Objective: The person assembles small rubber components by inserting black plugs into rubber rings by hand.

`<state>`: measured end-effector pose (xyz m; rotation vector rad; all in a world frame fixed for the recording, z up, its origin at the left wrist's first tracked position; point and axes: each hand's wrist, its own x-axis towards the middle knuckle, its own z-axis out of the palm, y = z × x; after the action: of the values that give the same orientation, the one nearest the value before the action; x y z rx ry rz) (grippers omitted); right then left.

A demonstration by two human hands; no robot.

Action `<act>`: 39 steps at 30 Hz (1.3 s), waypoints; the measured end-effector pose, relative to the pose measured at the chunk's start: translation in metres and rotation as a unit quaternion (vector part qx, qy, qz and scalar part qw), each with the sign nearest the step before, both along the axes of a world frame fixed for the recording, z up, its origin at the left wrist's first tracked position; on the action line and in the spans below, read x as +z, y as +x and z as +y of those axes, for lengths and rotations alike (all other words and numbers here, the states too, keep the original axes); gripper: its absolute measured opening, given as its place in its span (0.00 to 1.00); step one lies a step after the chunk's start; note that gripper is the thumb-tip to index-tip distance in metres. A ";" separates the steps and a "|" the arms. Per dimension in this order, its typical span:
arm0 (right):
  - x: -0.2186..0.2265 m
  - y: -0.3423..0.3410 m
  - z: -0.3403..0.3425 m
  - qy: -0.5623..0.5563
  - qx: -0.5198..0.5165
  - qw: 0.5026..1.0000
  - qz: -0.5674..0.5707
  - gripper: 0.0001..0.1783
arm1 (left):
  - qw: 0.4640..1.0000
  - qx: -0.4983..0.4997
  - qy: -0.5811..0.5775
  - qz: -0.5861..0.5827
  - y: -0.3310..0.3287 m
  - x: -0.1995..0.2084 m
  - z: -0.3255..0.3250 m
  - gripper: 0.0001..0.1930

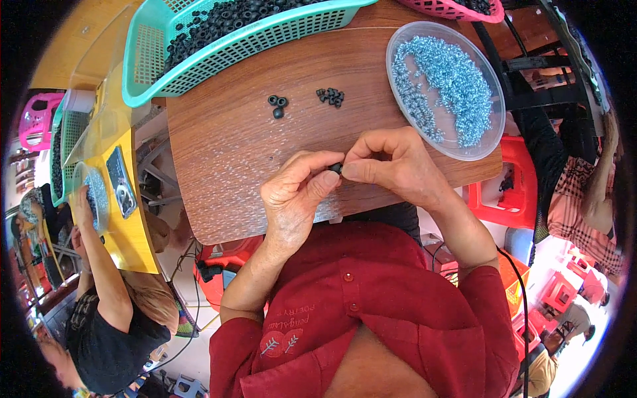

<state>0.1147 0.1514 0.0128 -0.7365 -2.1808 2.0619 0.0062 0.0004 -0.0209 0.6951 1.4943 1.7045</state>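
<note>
At far left, a teal perforated plastic basket is holding black round pieces. Nearer, three black cup-shaped pieces are lying on the brown wood-grain surface. At centre, the left hand is clamping its fingers on a small black rounded piece; small dark pieces are lying beyond. The right hand is pinching its fingers together at the piece's right end, their grip hidden. At right, a round clear plastic tray is bearing light-blue pieces.

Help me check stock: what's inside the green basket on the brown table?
The green basket holds heaped small black pieces, some ring-shaped; what lies deep underneath is covered.
</note>
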 end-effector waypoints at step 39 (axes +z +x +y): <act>-0.037 -0.103 0.018 0.701 0.014 0.713 -0.006 0.07 | 0.962 0.060 0.048 -0.262 -0.022 -0.011 -0.006 0.10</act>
<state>0.0122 0.1689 -0.0243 -0.4152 -2.7654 -0.0581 -0.0156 -0.0057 -0.0320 0.1718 1.1012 1.8774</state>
